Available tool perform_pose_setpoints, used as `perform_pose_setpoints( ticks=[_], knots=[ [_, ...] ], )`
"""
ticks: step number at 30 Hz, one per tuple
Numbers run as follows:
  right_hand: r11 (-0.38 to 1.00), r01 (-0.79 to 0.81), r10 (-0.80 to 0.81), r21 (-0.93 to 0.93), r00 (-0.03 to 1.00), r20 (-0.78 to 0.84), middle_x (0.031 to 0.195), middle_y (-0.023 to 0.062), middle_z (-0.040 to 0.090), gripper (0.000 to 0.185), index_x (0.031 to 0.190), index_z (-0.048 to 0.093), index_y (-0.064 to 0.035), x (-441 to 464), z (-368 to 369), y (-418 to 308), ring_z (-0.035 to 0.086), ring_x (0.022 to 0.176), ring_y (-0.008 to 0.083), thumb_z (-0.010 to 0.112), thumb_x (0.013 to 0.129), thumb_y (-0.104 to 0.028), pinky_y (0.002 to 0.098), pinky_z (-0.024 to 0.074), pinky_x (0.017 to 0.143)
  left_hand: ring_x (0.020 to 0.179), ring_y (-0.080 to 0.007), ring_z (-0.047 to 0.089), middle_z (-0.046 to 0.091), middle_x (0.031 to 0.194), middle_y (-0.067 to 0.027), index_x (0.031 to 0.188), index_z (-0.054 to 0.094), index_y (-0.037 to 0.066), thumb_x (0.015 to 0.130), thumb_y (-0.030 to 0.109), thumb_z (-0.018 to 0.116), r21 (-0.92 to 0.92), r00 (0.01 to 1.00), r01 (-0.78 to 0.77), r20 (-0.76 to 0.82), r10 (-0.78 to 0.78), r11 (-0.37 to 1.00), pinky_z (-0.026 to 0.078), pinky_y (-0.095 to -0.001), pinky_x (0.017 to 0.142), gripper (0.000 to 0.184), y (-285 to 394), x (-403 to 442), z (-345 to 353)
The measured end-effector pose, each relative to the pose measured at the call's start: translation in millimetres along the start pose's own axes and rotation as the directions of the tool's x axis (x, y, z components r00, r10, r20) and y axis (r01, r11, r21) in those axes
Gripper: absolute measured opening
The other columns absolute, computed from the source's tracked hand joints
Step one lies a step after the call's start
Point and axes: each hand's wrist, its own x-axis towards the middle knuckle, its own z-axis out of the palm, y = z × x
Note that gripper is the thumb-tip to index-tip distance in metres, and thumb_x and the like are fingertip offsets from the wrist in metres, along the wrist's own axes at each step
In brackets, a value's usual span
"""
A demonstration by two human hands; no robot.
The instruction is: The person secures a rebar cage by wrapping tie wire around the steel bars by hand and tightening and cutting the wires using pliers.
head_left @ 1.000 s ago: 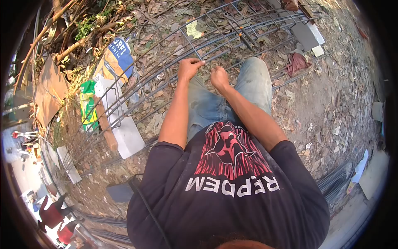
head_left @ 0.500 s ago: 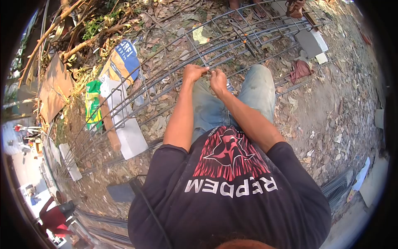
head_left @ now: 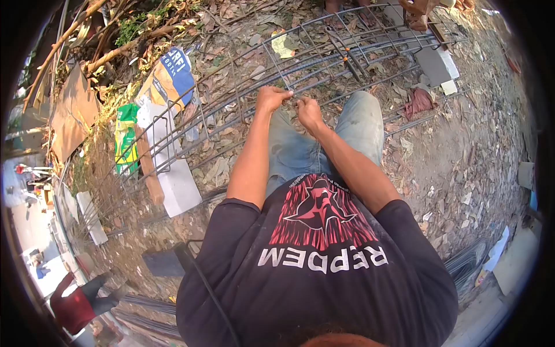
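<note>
A long cage of thin steel bars [head_left: 243, 96] crosses the ground in front of my knees. At its near edge, my left hand [head_left: 274, 98] is closed, thumb and fingers pinched at a bar joint; whatever it grips is too small to name. Just to the right, my right hand [head_left: 309, 111] is also closed with curled fingers, a small gap from the left one, and what it holds is hidden. Pliers with orange marks on dark handles [head_left: 351, 61] lie on the bars beyond my right knee.
Another person's hand [head_left: 417, 13] is at the cage's far right end, above a grey block [head_left: 435, 66]. A reddish cloth [head_left: 419, 103] lies nearby. To the left are a blue and yellow bag [head_left: 169, 81], a green packet [head_left: 126, 139] and a white board [head_left: 173, 179].
My hands were almost touching half a second ago and now stand slightly apart. The other person's hand at the top right shows more than before. The view has shifted slightly.
</note>
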Motion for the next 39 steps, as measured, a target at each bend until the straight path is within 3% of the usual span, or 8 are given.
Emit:
perform_pose_setpoints(
  ticks=[5,9,13,19,21,25,32,39],
  knots=[
    [0.882,0.271,-0.298,-0.384,0.955,-0.010,0.092,0.0282,0.073,0.025,0.099,0.073,0.0004,-9.3,-5.5,-7.5,0.071,0.090,0.0462,0.057,0.100,-0.018,0.0566,0.0539,0.082,0.069,-0.0187,0.073,0.079,0.077,-0.0064,0.091,0.087,0.012,0.075,0.042,0.093,0.094,0.997,-0.005,-0.074,0.012,0.996,0.055,-0.0363,0.069,0.035,-7.2,3.4,8.4],
    [0.580,0.437,-0.325,-0.687,0.898,0.296,0.095,0.0274,0.074,0.022,0.097,0.072,0.0001,-9.7,-41.1,-53.8,0.073,0.092,0.0449,0.059,0.097,-0.017,0.0567,0.0578,0.083,0.070,-0.0191,0.073,0.078,0.076,-0.0055,0.091,0.087,0.015,0.075,0.045,0.092,0.116,0.998,-0.016,-0.060,0.023,0.993,0.055,-0.0374,0.070,0.035,-8.3,4.4,6.9],
    [0.209,0.708,-0.478,-0.674,0.676,0.562,0.093,0.0216,0.075,0.019,0.098,0.073,-0.0040,35.4,-59.9,-85.7,0.075,0.091,0.0398,0.063,0.094,-0.019,0.0528,0.0594,0.079,0.072,-0.0223,0.074,0.078,0.076,-0.0068,0.093,0.087,0.016,0.074,0.045,0.091,0.157,0.997,-0.056,-0.049,0.064,0.986,0.056,-0.0396,0.072,0.035,-5.3,0.7,3.8],
    [0.271,0.641,-0.375,-0.718,0.757,0.535,0.094,0.0144,0.077,0.012,0.096,0.075,-0.0147,57.9,-50.6,-106.0,0.075,0.091,0.0374,0.066,0.091,-0.020,0.0524,0.0569,0.078,0.077,-0.0296,0.075,0.078,0.082,-0.0113,0.092,0.086,0.017,0.072,0.043,0.091,0.198,0.973,-0.168,-0.122,0.194,0.966,0.057,-0.0432,0.075,0.033,3.6,-19.6,3.1],
    [0.192,0.631,-0.344,-0.751,0.760,0.551,0.098,0.0127,0.077,0.011,0.094,0.077,-0.0153,64.7,-39.0,-103.0,0.074,0.098,0.0337,0.067,0.090,-0.021,0.0497,0.0553,0.083,0.079,-0.0311,0.075,0.079,0.085,-0.0110,0.090,0.085,0.015,0.072,0.044,0.090,0.226,0.952,-0.216,-0.167,0.257,0.950,0.058,-0.0421,0.074,0.034,8.1,-34.5,8.0],
    [-0.141,0.716,-0.509,-0.684,0.540,0.670,0.102,0.0096,0.072,0.009,0.089,0.076,-0.0148,63.5,-35.2,-99.2,0.069,0.105,0.0322,0.067,0.087,-0.014,0.0443,0.0512,0.089,0.082,-0.0344,0.075,0.077,0.084,-0.0133,0.087,0.084,0.017,0.074,0.033,0.087,0.235,0.900,-0.216,-0.328,0.286,0.948,0.059,-0.0465,0.077,0.022,12.1,-45.7,20.2],
    [0.373,0.659,-0.476,-0.654,0.740,0.474,0.100,0.0261,0.072,0.024,0.096,0.075,-0.0028,69.3,-35.0,-53.0,0.068,0.095,0.0484,0.058,0.096,-0.019,0.0584,0.0530,0.087,0.086,-0.0363,0.075,0.077,0.087,-0.0163,0.086,0.080,0.010,0.075,0.030,0.079,0.232,0.888,-0.226,-0.350,0.298,0.946,0.059,-0.0468,0.080,0.022,10.3,-44.7,25.9],
    [0.323,0.617,-0.342,-0.717,0.783,0.520,0.104,0.0225,0.074,0.037,0.097,0.075,-0.0068,90.7,-37.9,-38.3,0.070,0.100,0.0446,0.051,0.099,-0.034,0.0594,0.0517,0.089,0.087,-0.0381,0.074,0.076,0.087,-0.0191,0.086,0.080,0.012,0.073,0.029,0.079,0.219,0.902,-0.196,-0.342,0.264,0.956,0.058,-0.0486,0.080,0.022,18.1,-46.6,19.2]
  ],
)
